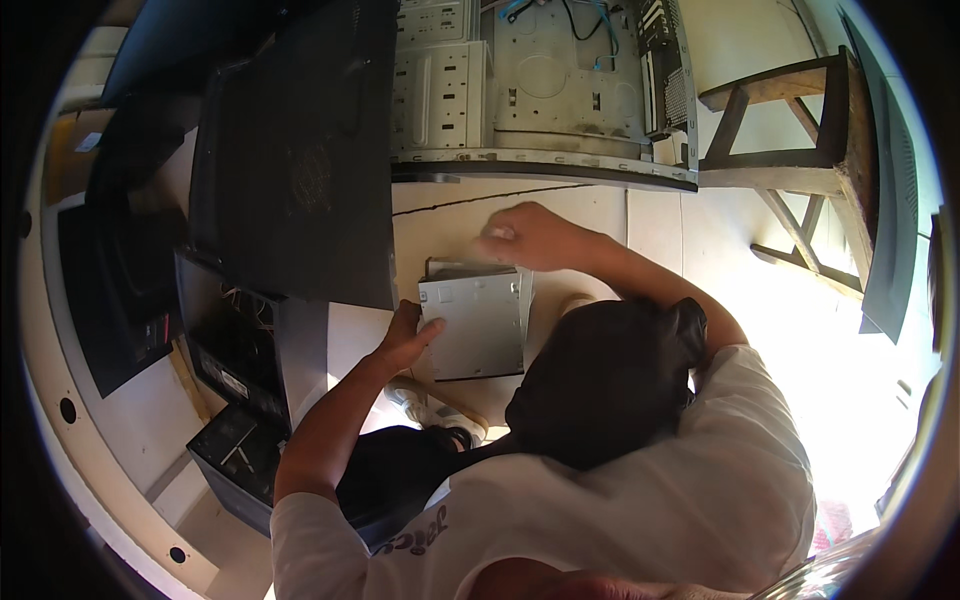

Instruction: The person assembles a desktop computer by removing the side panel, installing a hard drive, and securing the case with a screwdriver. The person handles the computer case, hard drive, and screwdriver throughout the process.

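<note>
My left hand (412, 338) grips a silver, box-shaped disc drive (473, 325) by its left edge, with the thumb lying on the flat metal top. Another thin metal edge shows just behind the drive, partly covered by it. My right hand (535, 236) hovers over the drive's far right corner, apart from it. Its fingers are curled together and smeared by motion; whether something small is between them is hidden. Beyond both hands lies an opened computer case (545, 75), its bare metal inside and a few blue and black cables (597, 38) showing.
A large black side panel (300, 160) stands to the left of the case. More black computer cases (235, 345) and panels (115, 300) crowd the left side. At the right are a wooden stool (850, 150) and another dark panel (890, 200). My foot (440, 405) rests below the drive.
</note>
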Motion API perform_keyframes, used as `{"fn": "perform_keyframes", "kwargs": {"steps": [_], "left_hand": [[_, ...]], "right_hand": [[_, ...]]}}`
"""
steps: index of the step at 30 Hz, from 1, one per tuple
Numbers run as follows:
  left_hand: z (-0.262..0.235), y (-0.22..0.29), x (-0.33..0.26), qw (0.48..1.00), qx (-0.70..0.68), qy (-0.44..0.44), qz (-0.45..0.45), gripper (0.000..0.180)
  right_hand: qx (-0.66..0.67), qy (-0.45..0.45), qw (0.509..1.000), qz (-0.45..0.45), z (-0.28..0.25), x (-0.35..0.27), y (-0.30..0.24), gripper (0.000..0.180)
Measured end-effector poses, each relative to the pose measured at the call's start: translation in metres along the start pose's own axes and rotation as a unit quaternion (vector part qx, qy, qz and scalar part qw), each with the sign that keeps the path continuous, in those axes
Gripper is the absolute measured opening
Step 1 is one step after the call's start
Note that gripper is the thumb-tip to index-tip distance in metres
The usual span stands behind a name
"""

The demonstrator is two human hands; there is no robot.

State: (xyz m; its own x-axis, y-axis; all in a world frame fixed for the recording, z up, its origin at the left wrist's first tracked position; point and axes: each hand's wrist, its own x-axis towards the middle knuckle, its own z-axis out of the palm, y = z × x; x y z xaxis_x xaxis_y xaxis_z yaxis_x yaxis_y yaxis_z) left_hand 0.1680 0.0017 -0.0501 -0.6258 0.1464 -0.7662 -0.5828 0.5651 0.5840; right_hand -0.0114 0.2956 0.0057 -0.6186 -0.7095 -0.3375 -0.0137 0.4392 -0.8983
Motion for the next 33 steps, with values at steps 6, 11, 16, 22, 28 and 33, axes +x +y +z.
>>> {"fn": "perform_keyframes", "kwargs": {"steps": [6, 11, 16, 22, 28, 33], "left_hand": [[-0.008, 0.012, -0.019, 0.982, 0.169, 0.083, 0.015, 0.047], [-0.06, 0.03, -0.037, 0.977, -0.005, 0.212, -0.035, 0.035], [-0.113, 0.044, -0.078, 0.89, -0.382, 0.231, -0.095, 0.017], [-0.127, 0.104, -0.078, 0.772, -0.6, 0.178, 0.112, 0.034], [-0.112, 0.186, -0.022, 0.702, -0.688, 0.131, 0.132, 0.037], [-0.106, 0.196, 0.043, 0.815, -0.548, 0.146, 0.12, 0.03]], "right_hand": [[0.294, -0.11, 0.947, 0.07, -0.017, 0.076, -0.093, 0.056], [0.507, 0.034, 0.861, 0.036, 0.007, 0.105, -0.101, 0.044], [0.647, 0.075, 0.757, -0.053, -0.025, 0.057, -0.107, 0.03], [0.599, 0.145, 0.785, -0.061, -0.112, -0.039, -0.028, 0.029], [0.558, 0.305, 0.757, -0.152, -0.167, -0.11, 0.002, 0.042], [0.533, 0.314, 0.777, -0.121, -0.196, -0.11, 0.043, 0.043]]}}
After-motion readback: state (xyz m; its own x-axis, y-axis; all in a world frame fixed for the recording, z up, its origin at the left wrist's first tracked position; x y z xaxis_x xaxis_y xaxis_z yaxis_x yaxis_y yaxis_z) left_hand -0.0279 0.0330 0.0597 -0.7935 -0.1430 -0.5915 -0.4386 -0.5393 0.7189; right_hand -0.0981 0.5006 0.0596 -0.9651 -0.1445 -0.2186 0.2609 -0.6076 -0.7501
